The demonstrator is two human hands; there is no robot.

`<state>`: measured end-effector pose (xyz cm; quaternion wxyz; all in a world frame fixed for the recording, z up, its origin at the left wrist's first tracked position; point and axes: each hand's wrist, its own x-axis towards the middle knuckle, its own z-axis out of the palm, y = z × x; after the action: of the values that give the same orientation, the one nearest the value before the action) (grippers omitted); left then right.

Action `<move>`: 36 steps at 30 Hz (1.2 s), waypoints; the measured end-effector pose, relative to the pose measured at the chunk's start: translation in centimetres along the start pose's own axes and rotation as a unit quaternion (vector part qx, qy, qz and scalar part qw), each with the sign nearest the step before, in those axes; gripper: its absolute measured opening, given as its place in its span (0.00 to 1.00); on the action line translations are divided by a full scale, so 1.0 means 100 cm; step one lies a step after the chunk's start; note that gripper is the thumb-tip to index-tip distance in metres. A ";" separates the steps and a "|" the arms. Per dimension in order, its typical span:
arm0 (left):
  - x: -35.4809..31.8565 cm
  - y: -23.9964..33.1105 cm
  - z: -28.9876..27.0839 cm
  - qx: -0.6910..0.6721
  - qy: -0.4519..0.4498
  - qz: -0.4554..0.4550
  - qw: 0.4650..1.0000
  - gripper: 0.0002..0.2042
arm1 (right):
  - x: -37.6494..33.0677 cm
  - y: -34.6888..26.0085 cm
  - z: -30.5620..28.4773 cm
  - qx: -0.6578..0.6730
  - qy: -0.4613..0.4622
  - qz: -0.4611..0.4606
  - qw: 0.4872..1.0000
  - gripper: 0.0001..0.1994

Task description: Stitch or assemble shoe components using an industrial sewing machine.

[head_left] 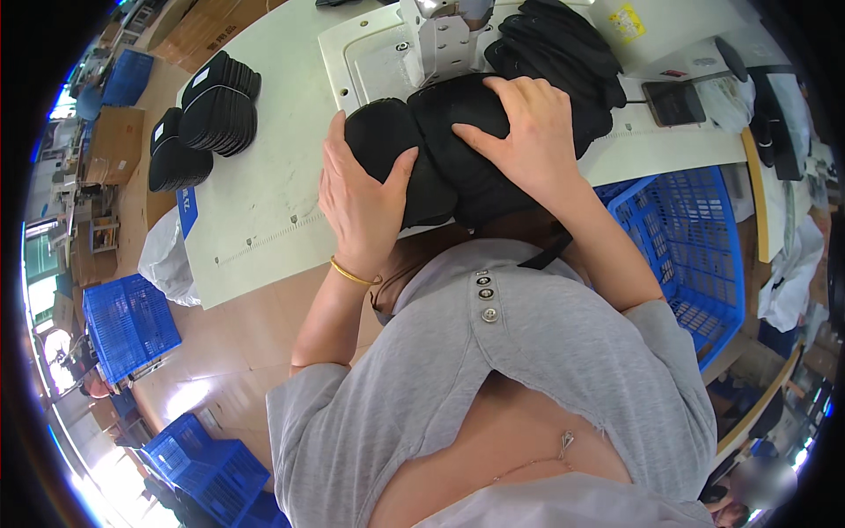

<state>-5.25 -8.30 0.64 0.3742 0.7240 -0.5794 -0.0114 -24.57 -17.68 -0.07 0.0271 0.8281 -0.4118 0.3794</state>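
Two rounded black padded fabric pieces, or small stacks of them, lie side by side at the table's front edge. My left hand (pixel 361 189) is closed around the left black fabric piece (pixel 380 132), its thumb on top and its fingers along the outer side. Over the right black fabric piece (pixel 458 110) my right hand (pixel 532 132) is closed, with the thumb pressed on its top and the fingers at its far right edge. Just behind them stands a white sewing machine (pixel 444 44). A heap of black fabric pieces (pixel 559 53) lies beyond my right hand.
Two banded stacks of black pieces (pixel 220 106) stand at the table's (pixel 273 176) far left. A phone (pixel 673 103) lies on the right. Below the right edge is a blue basket (pixel 682 229); more blue crates (pixel 132 326) stand on the left floor beside a white plastic bag (pixel 167 260).
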 end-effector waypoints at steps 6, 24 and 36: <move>-0.005 0.001 -0.001 0.031 0.021 0.026 0.999 0.41 | 0.002 0.003 -0.003 0.065 0.051 -0.061 0.995 0.21; 0.044 0.030 -0.039 -0.688 -0.161 -0.247 0.663 0.11 | 0.028 -0.036 -0.031 0.439 0.064 -0.019 0.896 0.11; 0.049 0.028 -0.026 -0.648 -0.046 -0.187 0.737 0.11 | 0.005 -0.035 -0.038 0.562 -0.033 0.183 0.806 0.05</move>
<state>-4.75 -11.23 6.09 0.7160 0.3989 -0.3018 -0.4869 -24.19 -14.33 3.89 -0.5271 0.6198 -0.2707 0.5145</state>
